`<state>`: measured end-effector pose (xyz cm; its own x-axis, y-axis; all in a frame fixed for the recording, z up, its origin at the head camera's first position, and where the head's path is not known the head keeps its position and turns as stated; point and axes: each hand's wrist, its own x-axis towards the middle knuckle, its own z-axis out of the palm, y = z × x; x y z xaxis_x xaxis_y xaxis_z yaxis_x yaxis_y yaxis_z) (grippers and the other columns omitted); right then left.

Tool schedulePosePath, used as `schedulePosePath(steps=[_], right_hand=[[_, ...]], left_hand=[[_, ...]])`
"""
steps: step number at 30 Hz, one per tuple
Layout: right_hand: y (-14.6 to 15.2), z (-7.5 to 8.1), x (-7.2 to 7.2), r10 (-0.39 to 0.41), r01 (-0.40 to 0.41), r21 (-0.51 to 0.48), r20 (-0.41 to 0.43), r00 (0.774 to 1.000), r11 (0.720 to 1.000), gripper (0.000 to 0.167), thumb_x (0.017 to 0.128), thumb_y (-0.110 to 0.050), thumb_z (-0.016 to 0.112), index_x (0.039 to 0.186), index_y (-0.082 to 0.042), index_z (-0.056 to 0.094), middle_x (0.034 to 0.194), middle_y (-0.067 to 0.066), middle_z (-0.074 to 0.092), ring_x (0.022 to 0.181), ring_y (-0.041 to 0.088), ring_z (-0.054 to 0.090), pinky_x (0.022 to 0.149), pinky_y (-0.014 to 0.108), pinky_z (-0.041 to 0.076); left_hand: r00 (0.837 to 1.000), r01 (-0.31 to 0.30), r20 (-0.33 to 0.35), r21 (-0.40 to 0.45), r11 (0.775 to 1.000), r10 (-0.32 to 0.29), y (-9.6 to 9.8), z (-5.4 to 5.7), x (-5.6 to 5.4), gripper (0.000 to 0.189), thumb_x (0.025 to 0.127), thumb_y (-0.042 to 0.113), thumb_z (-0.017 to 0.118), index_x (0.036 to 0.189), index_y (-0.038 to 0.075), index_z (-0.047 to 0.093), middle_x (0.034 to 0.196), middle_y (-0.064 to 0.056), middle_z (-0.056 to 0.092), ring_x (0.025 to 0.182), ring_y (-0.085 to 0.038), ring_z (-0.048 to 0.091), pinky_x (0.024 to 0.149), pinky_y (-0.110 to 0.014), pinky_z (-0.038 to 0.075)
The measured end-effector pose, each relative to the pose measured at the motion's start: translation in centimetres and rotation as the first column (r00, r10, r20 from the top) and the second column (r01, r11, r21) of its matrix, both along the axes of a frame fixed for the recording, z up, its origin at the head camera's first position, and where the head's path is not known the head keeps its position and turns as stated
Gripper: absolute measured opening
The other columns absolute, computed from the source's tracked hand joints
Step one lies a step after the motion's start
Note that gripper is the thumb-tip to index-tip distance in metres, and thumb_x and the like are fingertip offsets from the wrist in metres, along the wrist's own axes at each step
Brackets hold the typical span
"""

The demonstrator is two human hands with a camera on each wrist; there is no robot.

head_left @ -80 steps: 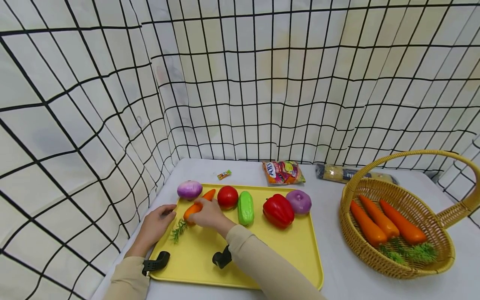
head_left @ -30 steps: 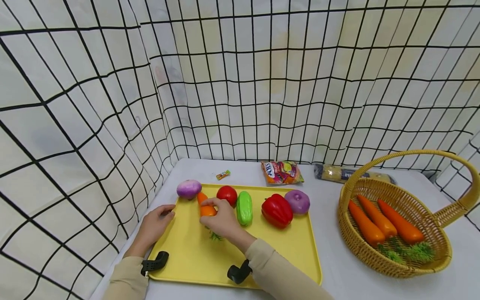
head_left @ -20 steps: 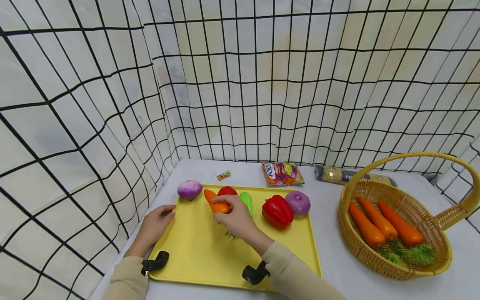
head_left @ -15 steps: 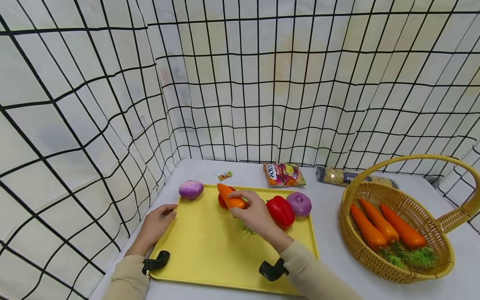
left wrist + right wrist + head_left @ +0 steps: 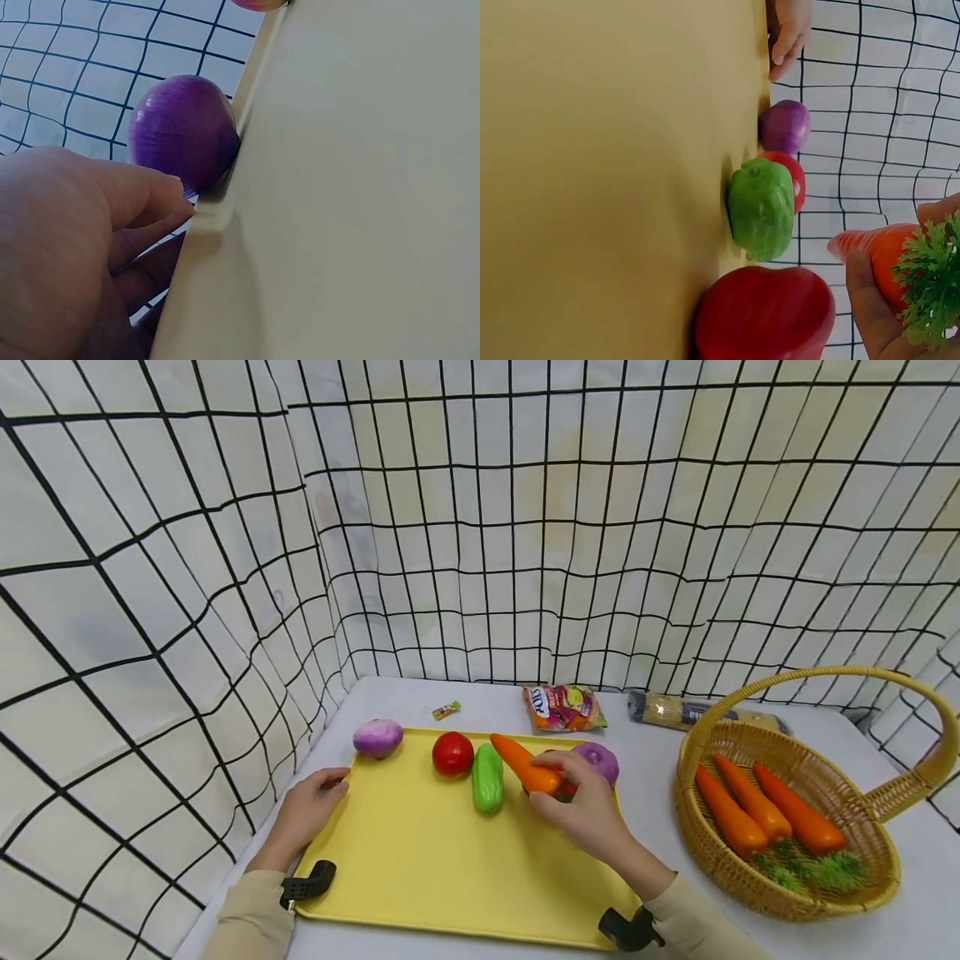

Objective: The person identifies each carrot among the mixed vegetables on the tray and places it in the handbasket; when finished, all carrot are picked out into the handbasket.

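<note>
My right hand (image 5: 588,810) pinches an orange carrot (image 5: 522,763) by its thick end, raised above the right part of the yellow tray (image 5: 420,860). In the right wrist view the carrot's leafy green top (image 5: 934,281) shows beside the fingers. Below that hand is a red bell pepper (image 5: 765,315), mostly covered in the head view. Left of it lie a long green vegetable (image 5: 488,781) and a red tomato (image 5: 452,754). My left hand (image 5: 307,814) rests at the tray's left rim, fingertips touching it, close to a purple onion (image 5: 180,135).
A wicker basket (image 5: 693,835) with a tall handle stands to the right, holding several carrots. Behind the tray lie a small wrapped candy (image 5: 446,710), a candy bag (image 5: 564,707) and a pasta packet (image 5: 667,710). A second purple onion (image 5: 602,762) sits at the tray's far right corner. Netting encloses the table.
My right hand has lifted the carrot off the tray's left side and carried it rightward past the tomato and green vegetable, over the pepper. My left hand has stayed in place.
</note>
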<state>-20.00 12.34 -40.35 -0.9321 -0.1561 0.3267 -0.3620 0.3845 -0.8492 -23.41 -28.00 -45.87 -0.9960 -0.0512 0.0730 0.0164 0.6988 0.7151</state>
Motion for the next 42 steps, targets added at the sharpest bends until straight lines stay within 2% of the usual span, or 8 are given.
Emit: schedulePosePath(steps=[11, 15, 23, 28, 33, 36, 37, 42], right_hand=[[4.3, -0.2, 1.3, -0.083, 0.083, -0.060, 0.012, 0.997, 0.995, 0.037, 0.085, -0.006, 0.075, 0.120, -0.016, 0.067, 0.122, 0.007, 0.063, 0.103, 0.024, 0.063, 0.080, 0.023, 0.056], [5.8, -0.3, 1.8, -0.108, 0.104, -0.079, -0.052, 0.993, 0.992, 0.034, 0.086, -0.006, 0.075, 0.118, -0.011, 0.067, 0.123, 0.009, 0.060, 0.105, 0.025, 0.062, 0.082, 0.019, 0.055], [8.5, -0.4, 2.9, -0.194, 0.187, -0.078, -0.103, 0.976, 0.979, 0.032, 0.087, -0.009, 0.073, 0.118, -0.009, 0.068, 0.122, 0.008, 0.062, 0.105, 0.003, 0.058, 0.083, 0.011, 0.051], [10.3, -0.5, 3.8, -0.261, 0.258, -0.039, -0.115, 0.959, 0.965, 0.034, 0.089, -0.013, 0.072, 0.123, -0.013, 0.068, 0.126, 0.007, 0.064, 0.109, -0.003, 0.056, 0.082, 0.010, 0.050], [11.6, -0.4, 4.2, -0.329, 0.329, -0.017, -0.114, 0.937, 0.944, 0.036, 0.091, -0.015, 0.071, 0.126, -0.013, 0.066, 0.117, -0.001, 0.065, 0.089, 0.002, 0.058, 0.068, 0.013, 0.051], [12.3, -0.3, 4.3, -0.359, 0.356, -0.048, -0.110, 0.927, 0.933, 0.035, 0.092, -0.013, 0.069, 0.126, -0.010, 0.064, 0.110, -0.009, 0.064, 0.084, 0.006, 0.058, 0.066, 0.013, 0.051], [12.5, -0.2, 4.4, -0.370, 0.365, -0.063, -0.110, 0.922, 0.929, 0.034, 0.092, -0.012, 0.068, 0.126, -0.009, 0.064, 0.110, -0.010, 0.064, 0.090, 0.007, 0.057, 0.070, 0.013, 0.051], [13.9, 0.2, 4.6, -0.418, 0.398, -0.169, -0.103, 0.903, 0.902, 0.032, 0.093, -0.004, 0.065, 0.124, -0.002, 0.065, 0.111, -0.013, 0.066, 0.089, 0.004, 0.059, 0.068, 0.013, 0.053]], left_hand=[[1.000, 0.004, -0.001, 0.009, 1.000, -0.004, 0.0, 0.1, -0.1, 0.041, 0.103, 0.022, 0.050, 0.138, 0.001, 0.052, 0.135, -0.023, 0.054, 0.125, -0.038, 0.049, 0.102, -0.052, 0.042], [1.000, 0.003, -0.008, 0.004, 1.000, -0.003, 0.0, 0.1, -0.1, 0.041, 0.103, 0.022, 0.050, 0.138, 0.001, 0.053, 0.134, -0.023, 0.055, 0.124, -0.039, 0.049, 0.102, -0.052, 0.042], [1.000, -0.005, -0.016, 0.000, 1.000, 0.005, 0.0, 0.0, 0.0, 0.040, 0.102, 0.021, 0.050, 0.137, 0.001, 0.054, 0.134, -0.023, 0.055, 0.124, -0.038, 0.050, 0.102, -0.052, 0.042], [1.000, 0.000, -0.024, -0.002, 1.000, 0.000, 0.0, 0.0, 0.0, 0.041, 0.102, 0.021, 0.051, 0.137, 0.000, 0.054, 0.133, -0.024, 0.055, 0.123, -0.039, 0.051, 0.102, -0.052, 0.042], [1.000, 0.005, -0.028, -0.015, 1.000, -0.005, -0.1, 0.0, 0.0, 0.041, 0.102, 0.022, 0.051, 0.137, 0.001, 0.054, 0.132, -0.023, 0.056, 0.122, -0.039, 0.051, 0.101, -0.053, 0.042], [1.000, 0.010, -0.030, -0.013, 1.000, -0.010, -0.1, 0.0, 0.0, 0.041, 0.102, 0.022, 0.051, 0.137, 0.001, 0.053, 0.133, -0.023, 0.056, 0.123, -0.039, 0.050, 0.102, -0.053, 0.042], [1.000, 0.012, -0.028, -0.011, 1.000, -0.013, -0.1, 0.1, 0.0, 0.041, 0.102, 0.022, 0.051, 0.138, 0.001, 0.053, 0.133, -0.023, 0.055, 0.123, -0.039, 0.050, 0.102, -0.053, 0.041], [1.000, 0.014, -0.027, -0.012, 1.000, -0.014, -0.1, 0.0, -0.1, 0.041, 0.103, 0.022, 0.050, 0.138, 0.001, 0.053, 0.133, -0.023, 0.055, 0.124, -0.039, 0.050, 0.102, -0.053, 0.042]])
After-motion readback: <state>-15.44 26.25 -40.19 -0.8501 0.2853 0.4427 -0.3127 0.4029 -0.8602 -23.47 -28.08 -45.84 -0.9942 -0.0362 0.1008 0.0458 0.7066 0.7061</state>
